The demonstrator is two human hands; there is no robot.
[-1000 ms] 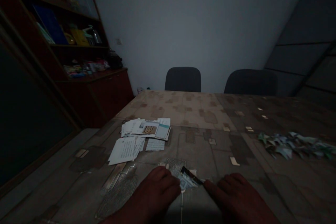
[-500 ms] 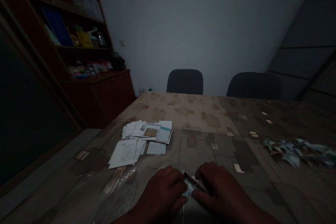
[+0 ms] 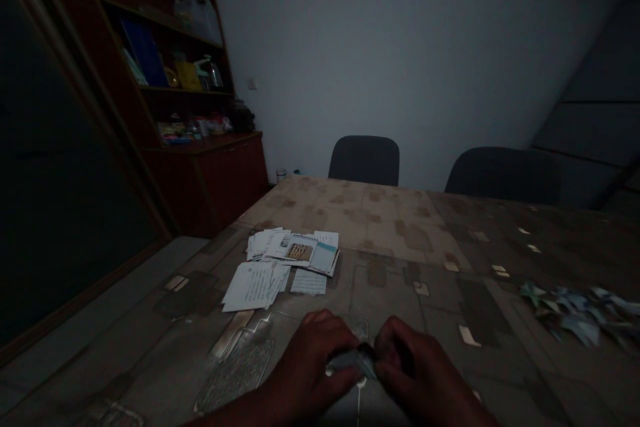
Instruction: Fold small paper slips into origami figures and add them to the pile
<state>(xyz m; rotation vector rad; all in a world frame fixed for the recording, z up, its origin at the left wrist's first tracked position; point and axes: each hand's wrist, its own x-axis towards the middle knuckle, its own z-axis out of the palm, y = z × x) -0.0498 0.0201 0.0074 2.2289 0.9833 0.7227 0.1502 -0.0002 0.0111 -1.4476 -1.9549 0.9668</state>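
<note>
Where the hands meet: at the near edge of the desk (image 3: pixel 380 227), close together, with a folded strip of grey-blue paper (image 3: pixel 353 361) held between them
Left hand (image 3: pixel 310 360): curled over the left end of the strip, its knuckles up and its fingers (image 3: pixel 325 327) bent down, pressed together and pinching the paper
Right hand (image 3: pixel 415 363): curled over the right end, its fingers (image 3: pixel 393 340) also pressed together and pinching, with a dark edge of the strip showing between the two hands
The strip: raised slightly above the desk, lying crosswise in front of the person; its exact folds are too dim and blurred to tell
Papers: a loose stack of printed sheets (image 3: pixel 295 253) lies ahead and to the left of the hands, well apart from them, with handwritten-looking pages at its near side
Pile: a heap of folded blue-green paper pieces (image 3: pixel 575 317) sits near the right side of the desk, well apart from the right hand
Beyond the desk: two dark chairs (image 3: pixel 364 160) stand at the far edge against a pale wall (image 3: pixel 400 47)
Left side: a dark wooden cabinet (image 3: pixel 210 187) with shelves of books and assorted items stands beyond the desk's far left corner
</note>
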